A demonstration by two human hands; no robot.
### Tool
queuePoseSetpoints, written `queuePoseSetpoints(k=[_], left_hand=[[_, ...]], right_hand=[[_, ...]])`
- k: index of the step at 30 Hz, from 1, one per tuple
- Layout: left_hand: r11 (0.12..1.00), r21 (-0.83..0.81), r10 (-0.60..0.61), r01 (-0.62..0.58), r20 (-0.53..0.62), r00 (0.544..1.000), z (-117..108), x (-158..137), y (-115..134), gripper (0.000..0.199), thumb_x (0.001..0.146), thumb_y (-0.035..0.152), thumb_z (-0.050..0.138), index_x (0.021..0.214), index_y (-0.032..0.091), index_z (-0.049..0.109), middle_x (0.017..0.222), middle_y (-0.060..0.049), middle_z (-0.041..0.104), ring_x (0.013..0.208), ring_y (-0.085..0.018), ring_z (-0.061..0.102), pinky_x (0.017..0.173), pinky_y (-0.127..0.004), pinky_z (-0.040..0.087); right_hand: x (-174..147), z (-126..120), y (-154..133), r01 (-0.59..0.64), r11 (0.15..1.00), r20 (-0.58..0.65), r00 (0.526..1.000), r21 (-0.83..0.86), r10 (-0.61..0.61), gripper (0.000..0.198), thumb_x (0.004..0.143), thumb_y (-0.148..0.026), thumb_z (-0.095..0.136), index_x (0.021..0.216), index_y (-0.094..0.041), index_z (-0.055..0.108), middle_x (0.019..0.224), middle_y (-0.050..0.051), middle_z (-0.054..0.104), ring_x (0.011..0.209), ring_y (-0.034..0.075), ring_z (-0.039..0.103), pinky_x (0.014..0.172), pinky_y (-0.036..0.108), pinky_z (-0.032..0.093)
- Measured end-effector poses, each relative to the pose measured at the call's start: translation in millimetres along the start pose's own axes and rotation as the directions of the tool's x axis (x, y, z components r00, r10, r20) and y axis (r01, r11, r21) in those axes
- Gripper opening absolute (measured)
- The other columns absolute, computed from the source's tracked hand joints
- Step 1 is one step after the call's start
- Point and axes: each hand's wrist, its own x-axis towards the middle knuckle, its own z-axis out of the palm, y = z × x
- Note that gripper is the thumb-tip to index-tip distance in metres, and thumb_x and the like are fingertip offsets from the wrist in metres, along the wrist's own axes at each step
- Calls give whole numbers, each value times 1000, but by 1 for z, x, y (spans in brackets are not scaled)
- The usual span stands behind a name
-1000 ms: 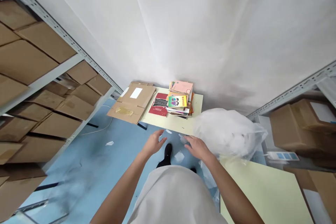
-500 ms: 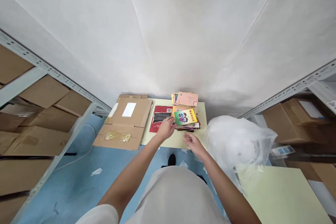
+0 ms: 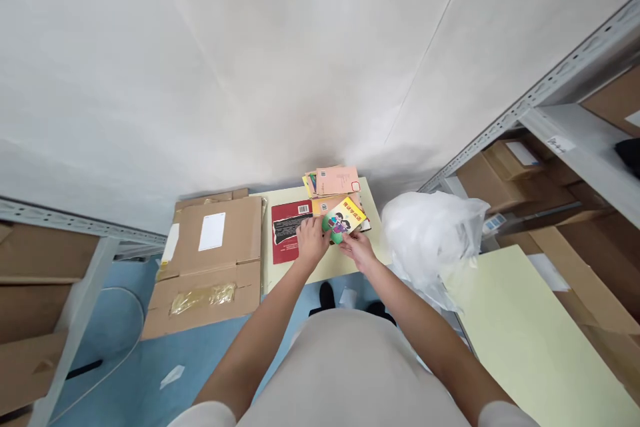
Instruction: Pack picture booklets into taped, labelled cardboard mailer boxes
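Observation:
A small green-and-yellow booklet [image 3: 346, 219] with cartoon children on its cover is held tilted over a stack of books. My left hand [image 3: 312, 239] closes on its left edge, beside the red book [image 3: 286, 252] lying flat on the table. At the booklet's lower right edge, my right hand [image 3: 360, 251] grips it with the thumb on the cover. Beneath and behind it are orange and pink booklets [image 3: 337, 180] in an uneven pile, partly hidden by the held one.
Flattened cardboard [image 3: 235, 233] leans over the table's left end. A bundle of clear plastic wrap [image 3: 430, 230] sits to the right, near a second pale table [image 3: 540, 333]. Shelves with cartons [image 3: 495, 173] stand on both sides, and a wall [image 3: 300, 80] rises behind.
My right hand has moved up from below the stack and taken hold of the booklet. The booklet has turned and shifted slightly towards me. The camera view has swung to the right.

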Motion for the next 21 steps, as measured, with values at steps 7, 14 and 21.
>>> queuePoseSetpoints(k=[7, 14, 21], left_hand=[[704, -688, -132, 175, 115, 985, 14, -31, 5, 37, 80, 42, 60, 103, 14, 63, 90, -11, 67, 79, -22, 60, 72, -34, 46], [288, -867, -2, 407, 425, 905, 19, -72, 48, 40, 69, 51, 71, 87, 16, 66, 73, -3, 68, 68, -15, 62, 71, -29, 49], [426, -798, 279, 427, 565, 777, 40, -105, 140, 34, 68, 47, 72, 80, 16, 69, 69, -3, 68, 62, -15, 61, 66, -28, 49]], right_hand=[[-18, -21, -1, 82, 996, -11, 997, -32, -82, 40, 56, -41, 79, 84, -21, 58, 83, 2, 68, 75, 18, 66, 67, 33, 55], [-77, -91, -5, 211, 976, -38, 976, -57, -214, 38, 63, -49, 74, 86, -22, 59, 79, 1, 67, 75, 19, 65, 66, 34, 56], [-145, -201, 13, 289, 955, -243, 933, 72, -265, 38, 67, -57, 69, 72, -21, 57, 66, -1, 64, 61, 15, 60, 58, 28, 50]])
